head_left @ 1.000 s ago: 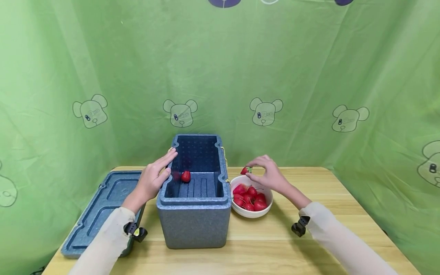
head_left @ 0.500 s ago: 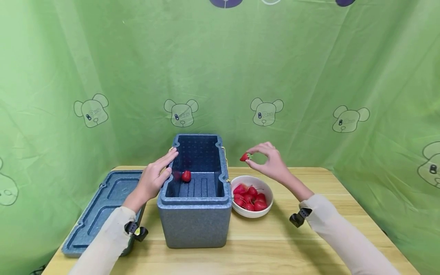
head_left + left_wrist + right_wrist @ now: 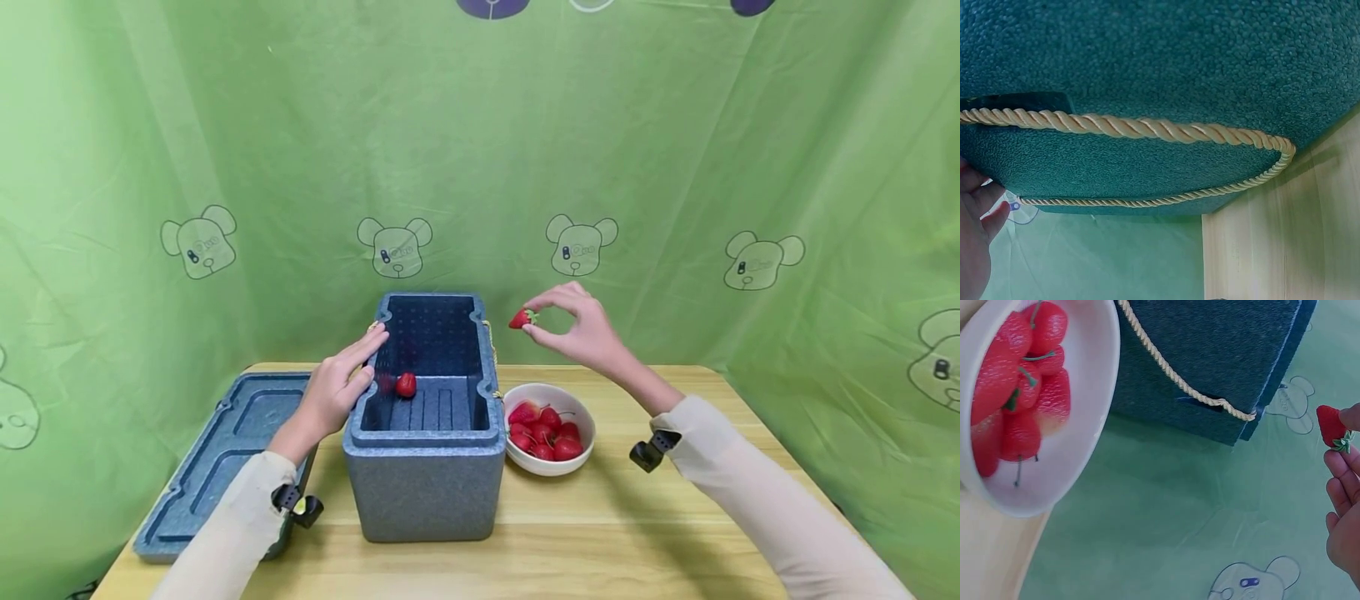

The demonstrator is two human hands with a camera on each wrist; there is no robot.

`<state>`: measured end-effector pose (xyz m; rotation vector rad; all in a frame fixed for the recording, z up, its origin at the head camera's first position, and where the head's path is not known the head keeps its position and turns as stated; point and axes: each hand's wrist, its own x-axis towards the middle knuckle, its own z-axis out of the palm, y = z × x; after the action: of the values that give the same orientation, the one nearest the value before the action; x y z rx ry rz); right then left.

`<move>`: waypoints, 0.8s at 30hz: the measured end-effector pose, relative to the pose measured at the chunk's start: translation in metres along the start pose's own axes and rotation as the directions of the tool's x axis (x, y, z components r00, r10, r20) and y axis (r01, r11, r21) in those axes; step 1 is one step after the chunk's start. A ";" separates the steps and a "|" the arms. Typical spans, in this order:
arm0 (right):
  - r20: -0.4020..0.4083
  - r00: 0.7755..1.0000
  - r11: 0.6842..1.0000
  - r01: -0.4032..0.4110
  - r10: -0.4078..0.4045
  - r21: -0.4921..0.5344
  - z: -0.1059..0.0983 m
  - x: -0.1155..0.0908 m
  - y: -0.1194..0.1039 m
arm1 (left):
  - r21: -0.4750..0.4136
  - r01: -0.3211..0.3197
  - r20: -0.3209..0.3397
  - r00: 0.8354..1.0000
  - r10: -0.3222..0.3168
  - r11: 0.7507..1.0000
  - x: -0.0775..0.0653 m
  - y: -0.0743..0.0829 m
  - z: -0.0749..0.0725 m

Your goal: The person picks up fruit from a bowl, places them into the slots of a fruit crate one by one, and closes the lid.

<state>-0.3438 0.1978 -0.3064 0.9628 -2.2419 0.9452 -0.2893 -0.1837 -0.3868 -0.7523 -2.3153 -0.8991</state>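
Observation:
My right hand [image 3: 588, 331] pinches a strawberry [image 3: 521, 318] by its green leafy end, between thumb and fingertips. It is raised beyond the white bowl [image 3: 551, 468], to the right of the blue foam box [image 3: 423, 496]. In the right wrist view the strawberry [image 3: 1330, 425] points away from the fingers. Several red fruits [image 3: 1027, 381], some with thin stems, lie in the bowl. My left hand [image 3: 335, 385] rests with straight fingers on the box's left rim. Inside the box, one red fruit [image 3: 406, 384] lies on the ribbed floor near the left wall.
The blue box lid [image 3: 217, 467] lies on the wooden table [image 3: 570, 533] left of the box, under my left forearm. A twisted gold rope handle [image 3: 1166, 129] hangs on the box's side. Behind the table hangs a green curtain [image 3: 480, 150] with bear-head prints.
My right hand has lifted the strawberry up from over the bowl and carried it slightly left toward the box. The left hand has stayed on the rim.

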 end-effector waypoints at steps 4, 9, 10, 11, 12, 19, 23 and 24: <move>0.012 1.000 1.000 0.012 -0.012 -0.007 0.000 0.010 -0.008 | 0.001 -0.004 -0.005 1.000 0.004 1.000 0.000 0.000 0.000; 0.033 0.998 0.998 0.062 -0.062 -0.002 0.003 0.023 -0.020 | -0.001 -0.003 -0.007 1.000 0.003 1.000 0.000 0.001 0.000; 0.040 0.997 0.997 0.071 -0.071 0.001 0.004 0.025 -0.023 | -0.001 -0.002 -0.006 1.000 0.002 1.000 0.000 0.001 0.000; 0.049 0.996 0.997 0.081 -0.081 0.002 0.005 0.027 -0.026 | 0.000 -0.002 -0.006 1.000 0.002 1.000 0.001 0.001 0.000; 0.059 0.994 0.996 0.090 -0.090 0.003 0.006 0.029 -0.029 | 0.001 -0.002 -0.006 1.000 0.002 1.000 0.001 0.002 -0.001; 0.144 0.978 0.988 0.155 -0.151 -0.019 0.016 0.038 -0.045 | 0.002 -0.006 -0.002 1.000 0.006 1.000 0.001 0.002 -0.001; 0.186 0.959 0.975 0.221 -0.214 -0.017 0.024 0.041 -0.054 | 0.005 -0.010 -0.003 1.000 0.010 1.000 0.001 0.001 0.000; 0.196 0.952 0.970 0.243 -0.236 -0.012 0.027 0.041 -0.056 | 0.002 -0.009 -0.003 1.000 0.009 1.000 0.001 0.001 0.000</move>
<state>-0.3308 0.1325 -0.2728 1.3253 -2.2229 0.7280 -0.2893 -0.1828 -0.3854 -0.7598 -2.3084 -0.8934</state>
